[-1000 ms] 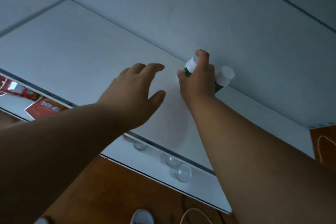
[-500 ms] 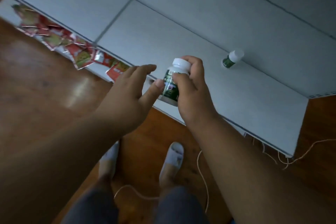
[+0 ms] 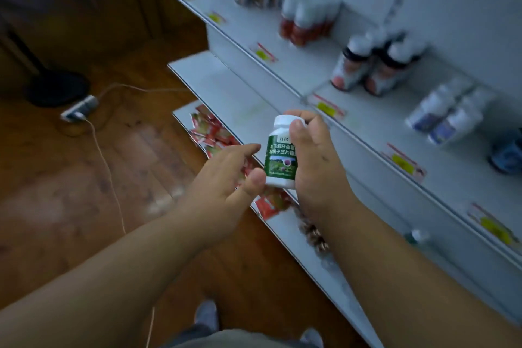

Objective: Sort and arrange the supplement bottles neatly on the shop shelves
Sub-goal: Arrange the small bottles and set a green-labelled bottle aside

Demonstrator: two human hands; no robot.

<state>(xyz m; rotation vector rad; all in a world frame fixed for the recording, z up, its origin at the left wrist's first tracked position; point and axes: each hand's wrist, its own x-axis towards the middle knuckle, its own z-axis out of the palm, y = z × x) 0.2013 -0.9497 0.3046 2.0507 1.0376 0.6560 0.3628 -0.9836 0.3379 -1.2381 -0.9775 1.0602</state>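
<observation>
right hand (image 3: 316,169): curled round green-label bottle (image 3: 282,154), thumb at white cap
left hand (image 3: 223,178): fingers spread, thumb tip touching bottle base
bottle: upright, in front of shelves (image 3: 282,42)
shelf stock: blurred bottles (image 3: 364,68)

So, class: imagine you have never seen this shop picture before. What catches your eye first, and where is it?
First, the green-labelled bottle with a white cap, mid-frame, gripped by the right hand while the left hand touches its base with the thumb. Next, the rows of bottles on the white shelves at upper right, and the red sachets scattered on the lowest shelf.
</observation>
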